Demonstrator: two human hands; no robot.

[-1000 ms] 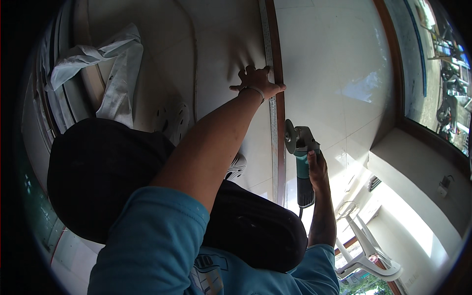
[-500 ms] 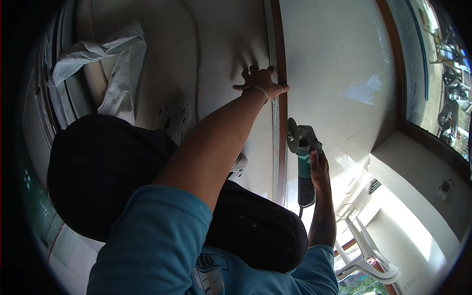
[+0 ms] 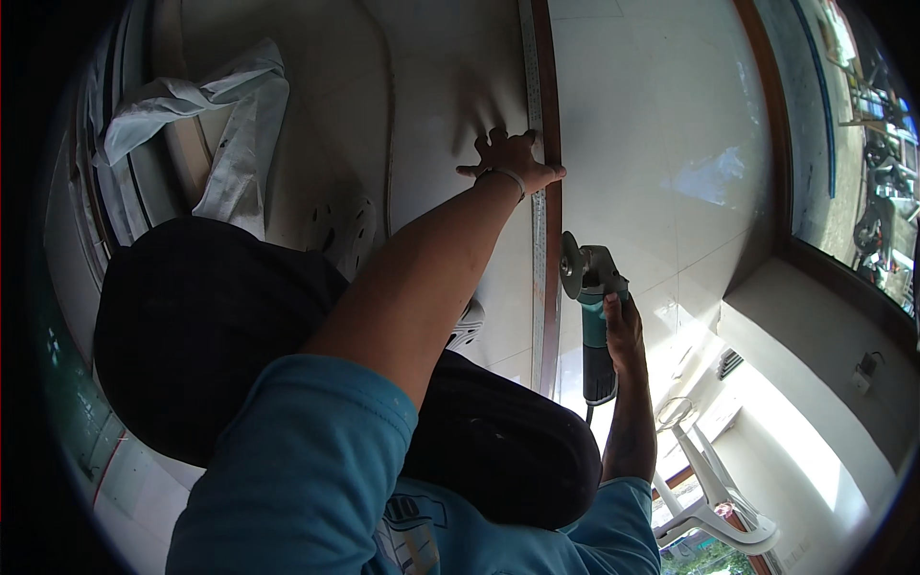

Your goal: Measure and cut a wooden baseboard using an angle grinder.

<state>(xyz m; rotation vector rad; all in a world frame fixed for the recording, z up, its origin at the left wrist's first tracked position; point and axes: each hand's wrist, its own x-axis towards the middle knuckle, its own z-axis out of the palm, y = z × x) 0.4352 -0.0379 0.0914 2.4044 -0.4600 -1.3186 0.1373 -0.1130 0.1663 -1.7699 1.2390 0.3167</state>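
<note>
My left hand [image 3: 508,161] reaches forward with its fingers spread wide. It lies across a long narrow brown bar [image 3: 553,220] with a pale speckled edge, the thumb over the bar's right side. To the right of the bar, my right hand [image 3: 623,326] is wrapped round a teal and black angle grinder [image 3: 594,331]. The grinder's round disc [image 3: 572,264] stands on edge close beside the bar; whether it touches, I cannot tell. Spin of the disc cannot be made out.
My bent knees and white clogs [image 3: 359,230] are left of the bar. A crumpled whitish sheet [image 3: 244,144] lies by long stacked strips [image 3: 115,182] at the far left. A thin cord [image 3: 390,125] crosses the tiles. A white plastic chair [image 3: 714,489] stands lower right, near a wall.
Almost nothing differs. The hands, bar and grinder keep their places, with only a very slight shift of the whole view.
</note>
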